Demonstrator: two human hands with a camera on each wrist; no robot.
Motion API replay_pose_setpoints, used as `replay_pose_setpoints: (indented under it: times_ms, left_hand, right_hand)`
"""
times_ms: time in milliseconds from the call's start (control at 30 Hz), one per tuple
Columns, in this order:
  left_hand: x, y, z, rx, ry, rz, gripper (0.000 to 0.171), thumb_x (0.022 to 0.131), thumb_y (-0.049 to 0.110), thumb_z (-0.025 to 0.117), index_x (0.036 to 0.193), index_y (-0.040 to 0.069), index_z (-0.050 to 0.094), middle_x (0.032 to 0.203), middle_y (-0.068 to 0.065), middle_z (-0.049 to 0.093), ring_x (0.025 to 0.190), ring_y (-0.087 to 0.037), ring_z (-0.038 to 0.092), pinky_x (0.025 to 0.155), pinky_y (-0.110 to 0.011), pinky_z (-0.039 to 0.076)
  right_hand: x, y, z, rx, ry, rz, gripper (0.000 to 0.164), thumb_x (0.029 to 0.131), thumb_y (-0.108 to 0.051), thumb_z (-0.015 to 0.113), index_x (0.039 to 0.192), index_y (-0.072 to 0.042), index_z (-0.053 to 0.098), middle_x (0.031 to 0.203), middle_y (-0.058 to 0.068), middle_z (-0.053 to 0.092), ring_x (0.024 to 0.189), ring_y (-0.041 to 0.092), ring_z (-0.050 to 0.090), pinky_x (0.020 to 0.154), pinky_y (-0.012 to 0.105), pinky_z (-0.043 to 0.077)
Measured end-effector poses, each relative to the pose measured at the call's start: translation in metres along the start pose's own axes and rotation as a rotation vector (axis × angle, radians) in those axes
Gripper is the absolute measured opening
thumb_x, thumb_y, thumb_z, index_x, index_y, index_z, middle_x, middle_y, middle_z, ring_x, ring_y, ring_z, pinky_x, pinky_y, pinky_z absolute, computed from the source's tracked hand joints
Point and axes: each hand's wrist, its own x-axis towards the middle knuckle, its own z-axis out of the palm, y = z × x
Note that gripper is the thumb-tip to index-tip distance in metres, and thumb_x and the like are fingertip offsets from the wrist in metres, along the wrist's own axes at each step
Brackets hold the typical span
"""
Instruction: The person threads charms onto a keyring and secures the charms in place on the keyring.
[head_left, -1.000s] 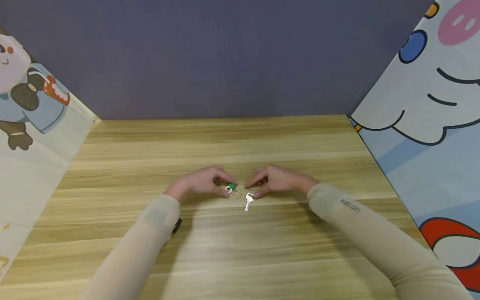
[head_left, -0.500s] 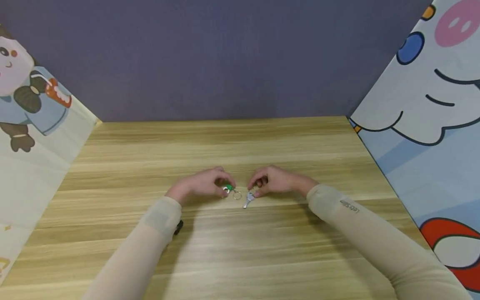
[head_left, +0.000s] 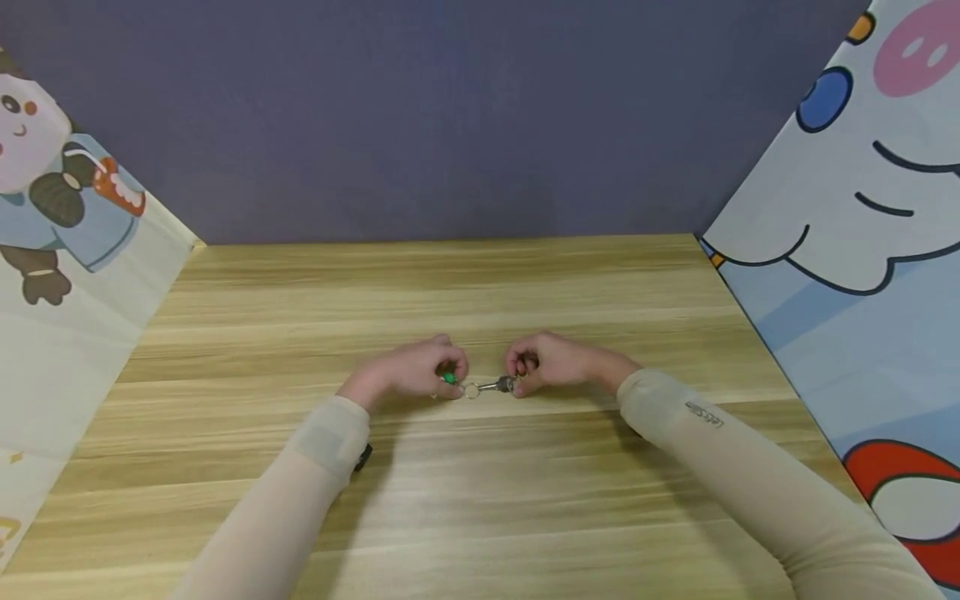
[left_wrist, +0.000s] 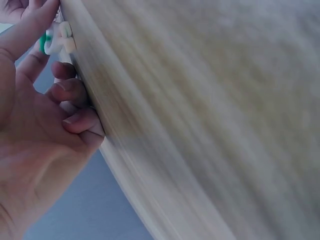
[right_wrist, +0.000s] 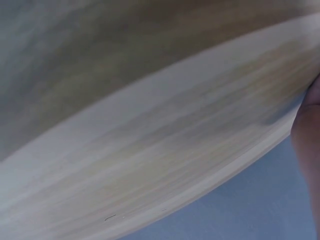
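Note:
Near the middle of the table [head_left: 480, 500], my left hand [head_left: 416, 367] pinches a keychain between thumb and forefinger. Its green charm [head_left: 449, 378] shows at the fingertips, and its thin metal ring [head_left: 472, 391] sticks out to the right. In the left wrist view the charm [left_wrist: 60, 37] looks green and white, and the other fingers are curled by the table. My right hand [head_left: 555, 360] pinches a key [head_left: 495, 386] by its head end, with the blade pointing left at the ring. Whether blade and ring touch, I cannot tell. Only an edge of the hand [right_wrist: 309, 135] shows in the right wrist view.
Behind the table rises a dark grey-purple panel [head_left: 450, 125]. Cartoon-printed panels stand at the left [head_left: 82, 208] and right [head_left: 847, 250]. A small black object [head_left: 363, 457] shows beside the left forearm.
The key has swung from pointing down toward the person to lying level, its blade pointing left at the ring. The green charm and ring have shifted slightly left with the left hand's fingers.

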Motion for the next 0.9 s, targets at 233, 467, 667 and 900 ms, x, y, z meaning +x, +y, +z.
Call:
replay_pose_setpoints:
  times_ms: [233,467,667,900]
  left_hand:
    - [-0.002,0.003,-0.001,0.044,-0.002,0.0,0.009,0.1,0.025,0.074,0.096,0.021,0.067,0.11,-0.003,0.054,0.097,-0.017,0.054,0.087,-0.031,0.048]
    - [-0.006,-0.001,-0.002,-0.096,0.001,0.017,0.013,0.111,0.018,0.056,0.104,0.012,0.065,0.106,-0.004,0.057,0.094,-0.016,0.053,0.085,-0.032,0.048]
    - [-0.016,-0.003,-0.008,-0.316,0.063,0.031,0.018,0.114,0.019,0.047,0.112,0.006,0.059,0.107,-0.007,0.061,0.098,-0.021,0.056,0.088,-0.034,0.05]
    - [-0.024,0.012,-0.026,-0.523,0.184,0.071,0.019,0.112,0.021,0.053,0.112,0.005,0.063,0.119,-0.021,0.066,0.11,-0.035,0.062,0.096,-0.049,0.055]
  right_hand:
    - [-0.003,-0.001,0.0,-0.008,0.007,-0.032,0.02,0.087,-0.018,0.089,0.096,-0.014,0.071,0.089,0.0,0.062,0.084,0.015,0.055,0.072,0.025,0.048]
    - [-0.006,0.003,0.001,-0.019,0.02,-0.105,0.008,0.095,-0.018,0.082,0.095,-0.014,0.076,0.094,0.001,0.067,0.082,0.013,0.058,0.071,0.023,0.05]
    - [-0.015,-0.001,-0.005,0.068,0.073,-0.084,0.007,0.1,-0.018,0.076,0.101,-0.012,0.077,0.096,0.002,0.072,0.084,0.014,0.062,0.073,0.027,0.055]
    - [-0.031,-0.031,-0.028,0.108,0.22,-0.144,0.013,0.104,-0.023,0.072,0.109,-0.011,0.074,0.119,0.005,0.074,0.114,0.024,0.067,0.096,0.039,0.057]
